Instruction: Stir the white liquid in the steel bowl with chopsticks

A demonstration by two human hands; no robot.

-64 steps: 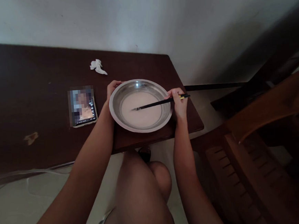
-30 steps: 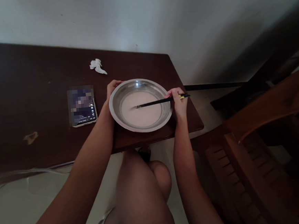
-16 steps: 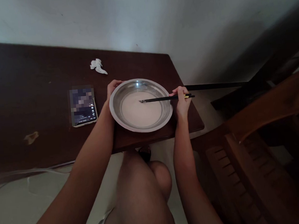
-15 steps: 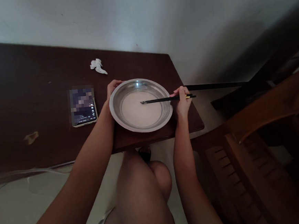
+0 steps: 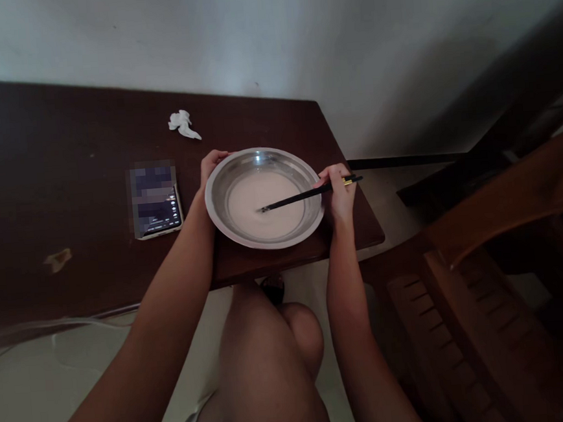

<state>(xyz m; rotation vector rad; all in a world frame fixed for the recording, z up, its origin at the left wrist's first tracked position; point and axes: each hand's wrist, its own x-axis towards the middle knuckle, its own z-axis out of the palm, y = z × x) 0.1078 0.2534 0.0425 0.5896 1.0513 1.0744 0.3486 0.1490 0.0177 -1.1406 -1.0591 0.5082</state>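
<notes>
Your left hand (image 5: 210, 166) grips the metal bowl (image 5: 224, 222) at its left rim, fingers (image 5: 216, 155) curled over the edge and touching it. The bowl sits on the dark wooden table (image 5: 41, 191), close to the table's front right corner, and it holds a pale, milky liquid (image 5: 252, 203) that covers its flat bottom.

Your right hand (image 5: 338, 193) is at the bowl's right rim, its fingers (image 5: 326, 176) clenched around a pair of black chopsticks (image 5: 304, 197). The chopsticks slant down and to the left from your hand, crossing the bowl's right rim, and their tips dip into the liquid near the bowl's middle. Their yellow-banded top ends stick out past your hand, beyond the right side of the bowl.

Just left of the bowl, past your left wrist, a phone (image 5: 156, 201) lies flat on the table with its screen lit. Behind the bowl and to its left, nearer the wall, a crumpled white tissue (image 5: 183, 124) lies on the table. A wooden chair (image 5: 486, 273) stands well to the right of the bowl, off the table. Your bare knees (image 5: 271, 329) show in front of the bowl, under the table edge.
</notes>
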